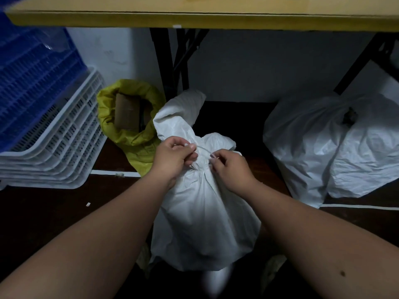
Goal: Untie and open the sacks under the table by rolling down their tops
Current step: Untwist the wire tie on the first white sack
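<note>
A white sack [203, 219] stands on the dark floor in front of me, its neck gathered and bound by a thin white tie [201, 148]. My left hand [172, 157] pinches the tie at the left of the neck. My right hand [232, 167] pinches the tie's other end at the right of the neck. The sack's loose top [179, 117] flops back and to the left. A yellow sack [129, 117] behind on the left stands with its top rolled down and brown cardboard inside. A larger white sack [330, 147] sits tied at the right.
The yellow table's edge [203, 19] runs overhead, with black legs [166, 61] at the back. Stacked white crates [56, 152] and blue crates [32, 78] fill the left side. White floor lines [112, 173] cross the dark floor.
</note>
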